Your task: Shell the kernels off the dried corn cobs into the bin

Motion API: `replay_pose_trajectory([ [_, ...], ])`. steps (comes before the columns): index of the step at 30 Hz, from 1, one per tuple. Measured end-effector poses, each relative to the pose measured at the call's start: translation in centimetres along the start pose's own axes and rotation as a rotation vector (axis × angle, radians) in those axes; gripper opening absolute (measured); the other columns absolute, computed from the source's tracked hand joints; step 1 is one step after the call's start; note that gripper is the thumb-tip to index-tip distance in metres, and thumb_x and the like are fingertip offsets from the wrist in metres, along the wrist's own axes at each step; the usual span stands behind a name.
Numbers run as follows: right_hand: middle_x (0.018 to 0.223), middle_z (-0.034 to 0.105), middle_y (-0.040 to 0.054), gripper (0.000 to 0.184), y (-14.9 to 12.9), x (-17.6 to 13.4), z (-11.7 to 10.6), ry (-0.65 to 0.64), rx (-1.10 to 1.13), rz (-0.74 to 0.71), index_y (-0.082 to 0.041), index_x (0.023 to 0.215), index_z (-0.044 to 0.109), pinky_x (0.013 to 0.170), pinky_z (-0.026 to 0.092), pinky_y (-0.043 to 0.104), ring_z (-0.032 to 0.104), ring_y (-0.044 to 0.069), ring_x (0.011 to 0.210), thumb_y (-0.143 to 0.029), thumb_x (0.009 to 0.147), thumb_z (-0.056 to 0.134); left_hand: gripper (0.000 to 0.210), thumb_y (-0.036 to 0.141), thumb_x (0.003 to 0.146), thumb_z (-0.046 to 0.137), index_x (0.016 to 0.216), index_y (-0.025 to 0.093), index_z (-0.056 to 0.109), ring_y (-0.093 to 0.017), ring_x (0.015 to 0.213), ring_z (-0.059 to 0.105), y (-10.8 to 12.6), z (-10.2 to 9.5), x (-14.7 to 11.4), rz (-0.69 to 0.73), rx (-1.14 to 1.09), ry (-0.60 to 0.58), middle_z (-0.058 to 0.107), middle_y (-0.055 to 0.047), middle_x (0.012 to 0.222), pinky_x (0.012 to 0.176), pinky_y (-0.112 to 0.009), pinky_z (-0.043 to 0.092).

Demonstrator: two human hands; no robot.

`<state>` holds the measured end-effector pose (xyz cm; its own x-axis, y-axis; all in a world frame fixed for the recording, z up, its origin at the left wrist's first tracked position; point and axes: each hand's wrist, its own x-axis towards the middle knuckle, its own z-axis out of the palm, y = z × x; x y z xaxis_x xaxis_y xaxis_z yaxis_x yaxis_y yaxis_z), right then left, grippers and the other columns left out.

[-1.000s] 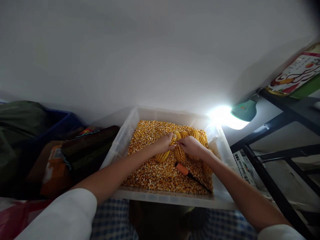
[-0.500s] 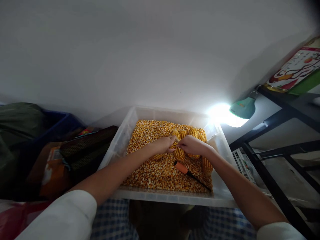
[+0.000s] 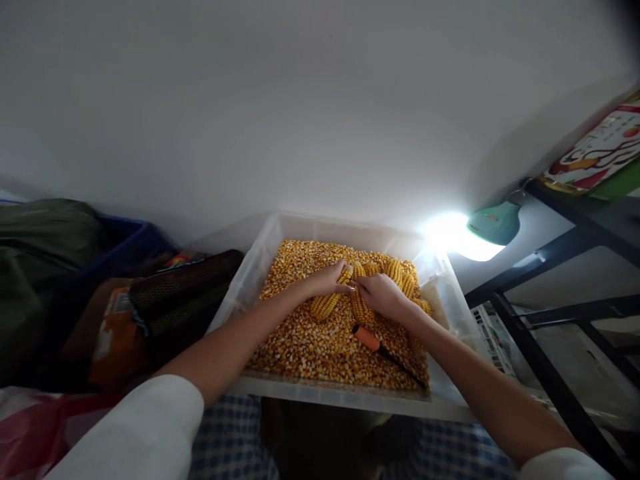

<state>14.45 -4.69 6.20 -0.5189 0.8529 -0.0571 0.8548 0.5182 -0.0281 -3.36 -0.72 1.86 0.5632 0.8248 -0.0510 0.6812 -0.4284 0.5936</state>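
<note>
My left hand [image 3: 330,279] is closed around an ear of yellow corn [image 3: 345,274], whose tip shows above the fingers. My right hand [image 3: 379,292] meets it from the right, fingers pinched together near the ear; whatever lies between those fingertips is hidden. Another ear [image 3: 325,307] rests on the loose kernels [image 3: 310,347] below my left wrist. Several more ears [image 3: 393,270] lie behind and beside my right hand, partly covered by it. A tool with an orange handle [image 3: 366,338] and a thin black shaft lies on the kernels, nearer to me.
A translucent plastic bin [image 3: 345,400] holds the corn. To its right are a glowing lamp [image 3: 493,227] and a dark metal rack [image 3: 530,360]. A dark mesh bag [image 3: 180,293] and a blue crate [image 3: 130,240] stand at left. A pale wall [image 3: 300,113] rises behind.
The view has shifted slightly, so the bin sits a little further right. Both hands stay together over the corn, and more of the ear below my left wrist shows.
</note>
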Motion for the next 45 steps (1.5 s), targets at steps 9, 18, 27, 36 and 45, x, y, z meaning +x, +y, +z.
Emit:
replay_pose_trajectory([
  [9,0.067,0.064,0.0049,0.033,2.0,0.0,-0.9,-0.109,0.066,-0.205,-0.015,0.070,0.064,0.054,0.026,0.022,0.050,0.010,0.057,-0.026,0.082,0.036,0.056,0.047,0.072,0.048,0.112,0.010,0.035,-0.024,0.080,0.056,1.7,1.4,-0.3,0.114,0.246,-0.049,0.057,-0.014,0.092,0.062,-0.028,0.040],
  [18,0.073,0.065,0.0074,0.025,1.8,-0.1,-0.3,-0.235,0.011,-0.235,-0.014,0.075,0.067,0.053,0.027,0.023,0.052,0.012,0.059,-0.020,0.075,0.043,0.036,0.033,0.068,0.056,0.099,0.019,0.042,-0.021,0.084,0.055,3.0,1.4,-1.0,0.222,0.260,-0.082,0.056,-0.008,0.096,0.070,-0.028,0.039],
  [27,0.058,0.057,0.0023,0.036,2.1,-0.2,-1.3,-0.066,0.161,-0.127,-0.014,0.065,0.061,0.052,0.024,0.021,0.042,0.008,0.052,-0.031,0.084,0.034,0.054,0.054,0.067,0.051,0.105,0.018,0.038,-0.020,0.083,0.053,1.8,-1.6,-0.6,0.131,0.038,0.012,0.055,-0.007,0.096,0.067,-0.025,0.038],
  [36,0.055,0.051,-0.0005,0.039,1.7,-0.3,-1.7,0.177,0.272,-0.026,-0.015,0.065,0.055,0.051,0.023,0.020,0.039,0.008,0.050,-0.034,0.085,0.028,0.045,0.048,0.069,0.052,0.099,0.017,0.040,-0.017,0.085,0.050,1.6,-1.2,0.1,0.085,-0.196,0.169,0.052,-0.003,0.094,0.074,-0.026,0.039],
  [45,0.054,0.051,-0.0002,0.036,1.4,-0.1,-1.1,0.154,0.260,-0.050,-0.016,0.065,0.056,0.052,0.024,0.020,0.040,0.009,0.050,-0.030,0.084,0.029,0.050,0.052,0.067,0.052,0.102,0.018,0.039,-0.020,0.092,0.047,1.3,-0.5,0.4,0.094,-0.176,0.173,0.050,-0.005,0.097,0.079,-0.030,0.037],
])
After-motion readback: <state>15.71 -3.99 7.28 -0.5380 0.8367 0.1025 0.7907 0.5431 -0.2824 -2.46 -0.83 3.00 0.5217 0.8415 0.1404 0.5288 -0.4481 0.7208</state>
